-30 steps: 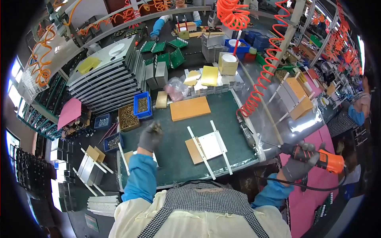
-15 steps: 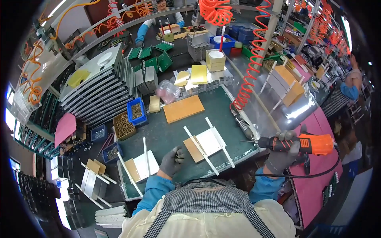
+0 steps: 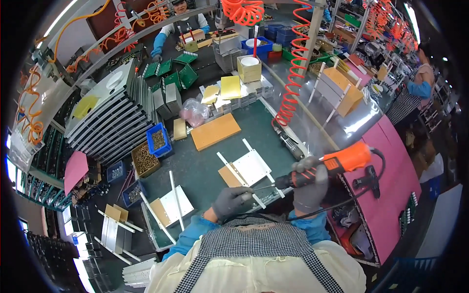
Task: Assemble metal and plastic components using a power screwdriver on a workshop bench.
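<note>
My right hand [image 3: 311, 188], in a dark glove, is wrapped around an orange and black electric screwdriver [image 3: 337, 163]. Its long bit points left toward my left hand [image 3: 230, 202]. That gloved hand is pinched at the near end of a white rail, by the tip of the bit; whatever is between the fingertips is too small to make out. The rail belongs to a frame of two white rails across a white panel [image 3: 251, 163] and a tan board [image 3: 231, 177], lying on the green mat [image 3: 195, 156]. A similar frame [image 3: 177, 205] lies to its left.
Left of the mat stand a blue bin [image 3: 159, 139] of screws, a carton [image 3: 145, 160] of brass-coloured fasteners and stacked metal panels [image 3: 107, 107]. An orange board [image 3: 215, 131] lies farther back. Beside a coiled red hose [image 3: 288, 105] rests another tool. Pink sheeting [image 3: 386, 195] covers the right side.
My right hand has brought the screwdriver left and nearer, its bit now at the frame's near rail. My left hand has moved right to meet the bit tip. The whole view has shifted slightly.
</note>
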`<state>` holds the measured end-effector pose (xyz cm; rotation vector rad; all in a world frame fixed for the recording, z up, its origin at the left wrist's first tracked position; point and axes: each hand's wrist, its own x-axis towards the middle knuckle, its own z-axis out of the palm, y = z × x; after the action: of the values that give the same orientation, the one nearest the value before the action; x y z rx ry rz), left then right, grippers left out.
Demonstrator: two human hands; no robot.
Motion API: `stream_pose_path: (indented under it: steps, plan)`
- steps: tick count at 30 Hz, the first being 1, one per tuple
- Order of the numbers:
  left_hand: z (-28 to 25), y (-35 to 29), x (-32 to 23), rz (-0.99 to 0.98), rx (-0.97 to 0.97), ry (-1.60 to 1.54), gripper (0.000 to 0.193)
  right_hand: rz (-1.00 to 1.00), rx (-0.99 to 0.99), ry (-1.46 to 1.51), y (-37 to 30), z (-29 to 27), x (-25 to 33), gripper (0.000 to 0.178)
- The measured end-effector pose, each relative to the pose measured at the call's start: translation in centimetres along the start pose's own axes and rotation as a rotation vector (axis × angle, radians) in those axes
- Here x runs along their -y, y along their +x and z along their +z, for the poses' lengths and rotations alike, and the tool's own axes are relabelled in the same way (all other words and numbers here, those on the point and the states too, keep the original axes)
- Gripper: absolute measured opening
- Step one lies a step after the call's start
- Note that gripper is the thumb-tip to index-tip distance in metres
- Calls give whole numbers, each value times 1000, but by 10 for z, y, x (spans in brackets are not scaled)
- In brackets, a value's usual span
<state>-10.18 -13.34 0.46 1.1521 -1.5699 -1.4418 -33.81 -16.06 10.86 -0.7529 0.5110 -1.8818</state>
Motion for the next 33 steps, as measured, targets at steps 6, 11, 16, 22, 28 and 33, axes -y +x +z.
stream_pose_path:
  steps: [6, 11, 16, 22, 28, 33]
  plan:
    - [1, -4, -6, 7, 98, 116, 26, 103, -52, -39, -4, 7, -10, 30]
    - [6, -6, -3, 84, 80, 185, 26, 148, -67, -1, -2, 0, -13, 27]
    - [11, -5, -6, 93, 98, 323, 25, 186, -113, -29, -5, -6, -14, 22]
    - [23, 6, -12, 249, 35, 559, 23, 173, -240, -53, 3, -6, -7, 23]
    - [22, 17, 7, 175, 110, 417, 23, 135, -312, -46, 8, -22, -6, 24]
    - [21, 12, 6, 221, 116, 374, 24, 169, -402, -33, 6, -30, -10, 23]
